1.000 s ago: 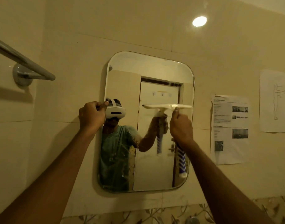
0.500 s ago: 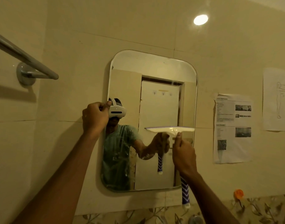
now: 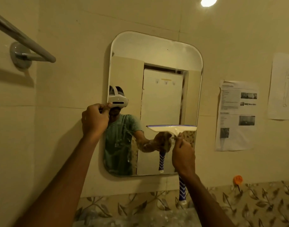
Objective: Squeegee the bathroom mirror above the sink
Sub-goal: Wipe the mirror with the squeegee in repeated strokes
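Observation:
A rounded rectangular mirror (image 3: 163, 51) hangs on the beige tiled wall. My right hand (image 3: 183, 157) grips a squeegee (image 3: 172, 128) with a white blade and a blue-and-white striped handle. The blade lies flat and level against the lower right part of the glass. The handle's end sticks out below my wrist, past the mirror's bottom edge. My left hand (image 3: 95, 119) is curled into a fist on the mirror's left edge at mid height. Soapy streaks cover the lower left of the glass, while the upper right strip looks wiped.
A metal towel bar (image 3: 24, 40) juts from the wall at upper left. Two printed paper sheets (image 3: 237, 115) are taped to the wall right of the mirror. An orange hook (image 3: 237, 179) sits above a leaf-patterned tile band (image 3: 255, 203) along the bottom.
My right hand has drawn the squeegee down the right side of the mirror, from mid height towards the lower part. My left hand has stayed on the left edge.

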Action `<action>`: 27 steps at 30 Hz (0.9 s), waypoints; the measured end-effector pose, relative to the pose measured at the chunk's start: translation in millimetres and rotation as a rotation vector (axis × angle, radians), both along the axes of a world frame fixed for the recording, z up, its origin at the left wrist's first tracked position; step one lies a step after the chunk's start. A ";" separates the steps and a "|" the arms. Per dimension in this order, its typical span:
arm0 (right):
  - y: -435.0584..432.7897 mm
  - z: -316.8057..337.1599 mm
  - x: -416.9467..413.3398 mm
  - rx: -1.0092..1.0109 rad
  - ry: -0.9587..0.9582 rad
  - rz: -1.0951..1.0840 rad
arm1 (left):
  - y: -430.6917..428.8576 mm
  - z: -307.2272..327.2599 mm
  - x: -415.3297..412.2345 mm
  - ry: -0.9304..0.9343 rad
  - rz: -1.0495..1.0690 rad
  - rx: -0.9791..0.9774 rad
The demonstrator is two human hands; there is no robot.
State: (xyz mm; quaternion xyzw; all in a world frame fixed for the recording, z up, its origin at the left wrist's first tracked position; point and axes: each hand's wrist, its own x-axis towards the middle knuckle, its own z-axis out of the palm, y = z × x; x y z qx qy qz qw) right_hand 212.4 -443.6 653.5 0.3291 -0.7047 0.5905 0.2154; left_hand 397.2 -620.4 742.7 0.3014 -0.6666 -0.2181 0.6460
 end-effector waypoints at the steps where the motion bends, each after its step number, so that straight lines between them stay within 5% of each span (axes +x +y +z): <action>1: 3.7 -0.7 2.8 0.005 0.000 0.005 | 1.9 -2.4 0.6 -0.001 -0.017 0.012; 8: 9.4 54.4 5.4 -0.014 0.038 0.070 | 9.4 -8.5 2.8 0.000 -0.036 0.084; 17: 10.2 -22.6 18.1 0.072 -0.074 0.053 | 10.8 -11.4 3.1 -0.012 -0.038 0.099; 27: 13.0 0.5 14.5 0.018 -0.066 0.086 | 9.2 -26.1 4.9 -0.056 -0.005 0.082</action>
